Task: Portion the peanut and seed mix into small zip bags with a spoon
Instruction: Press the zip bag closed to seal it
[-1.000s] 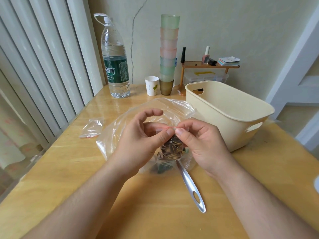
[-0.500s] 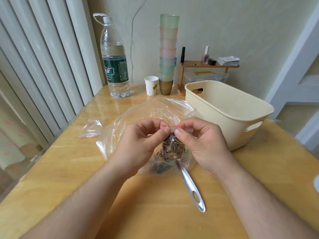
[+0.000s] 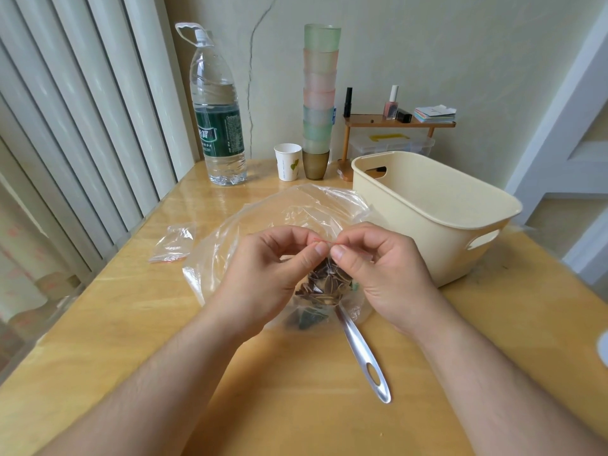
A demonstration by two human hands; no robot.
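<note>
A small zip bag (image 3: 324, 281) holding striped sunflower seeds hangs between my hands above the table. My left hand (image 3: 269, 278) and my right hand (image 3: 381, 274) both pinch its red zip strip, thumbs nearly touching at the top edge. Under and behind them lies a large clear plastic bag (image 3: 296, 209), with a few dark seeds showing at its near end. A metal spoon (image 3: 362, 353) lies on the table, its bowl tucked into the large bag and its handle pointing toward me. Flat on the table to the left is a spare small zip bag (image 3: 172, 243).
A cream plastic basket (image 3: 437, 222) stands right of the bags. At the back of the wooden table (image 3: 131, 324) are a big water bottle (image 3: 217, 126), a paper cup (image 3: 288, 161), a stack of coloured cups (image 3: 319, 103) and a small shelf (image 3: 398, 121) with cosmetics.
My left hand's fingers have curled down onto the zip strip, and both thumbs have drawn closer together along the small bag's top edge. The bag hangs in about the same place.
</note>
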